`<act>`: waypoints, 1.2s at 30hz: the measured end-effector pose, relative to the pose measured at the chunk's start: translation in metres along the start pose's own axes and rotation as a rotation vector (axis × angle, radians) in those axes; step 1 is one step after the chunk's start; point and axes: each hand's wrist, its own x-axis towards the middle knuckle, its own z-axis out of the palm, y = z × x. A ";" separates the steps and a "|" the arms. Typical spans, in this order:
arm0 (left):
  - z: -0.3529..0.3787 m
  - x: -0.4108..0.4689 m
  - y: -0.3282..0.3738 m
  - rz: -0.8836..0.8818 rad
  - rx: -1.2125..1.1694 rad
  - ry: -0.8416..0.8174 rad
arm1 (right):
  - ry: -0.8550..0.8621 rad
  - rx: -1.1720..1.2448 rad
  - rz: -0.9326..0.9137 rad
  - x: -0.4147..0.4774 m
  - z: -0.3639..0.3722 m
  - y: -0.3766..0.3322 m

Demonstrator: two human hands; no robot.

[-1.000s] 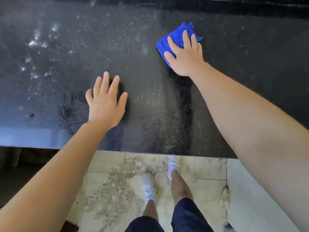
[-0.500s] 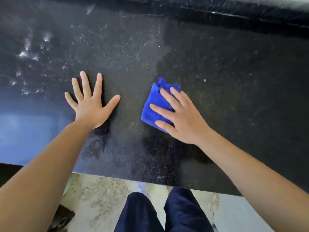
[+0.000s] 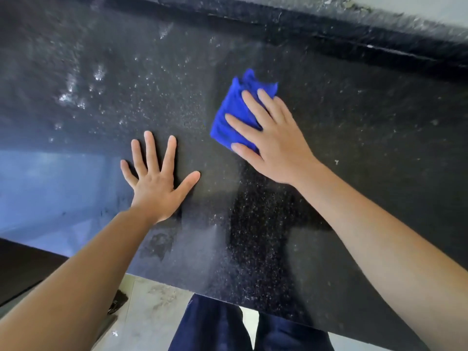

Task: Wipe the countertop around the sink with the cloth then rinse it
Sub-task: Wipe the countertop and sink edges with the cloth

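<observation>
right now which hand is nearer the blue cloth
Right. The right hand presses flat on the blue cloth, fingers straight; the left hand rests flat on the countertop, apart from the cloth, to its left.

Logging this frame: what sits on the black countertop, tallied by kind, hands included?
Blue cloth: 1
Hands: 2 (left hand flat on the bare countertop, right hand pressing on the cloth with straight fingers)
Total: 3
</observation>
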 end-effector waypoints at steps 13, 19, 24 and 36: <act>-0.004 0.002 0.000 -0.014 0.013 -0.045 | -0.157 -0.059 0.019 0.162 -0.015 -0.006; -0.002 0.003 0.001 -0.006 0.015 -0.036 | -0.168 0.020 0.067 0.122 -0.015 0.008; -0.003 0.004 -0.002 0.037 0.033 -0.053 | -0.036 0.001 0.492 0.020 -0.013 0.026; -0.003 -0.043 -0.078 0.376 -0.100 0.140 | -0.162 0.011 0.230 -0.164 0.043 -0.219</act>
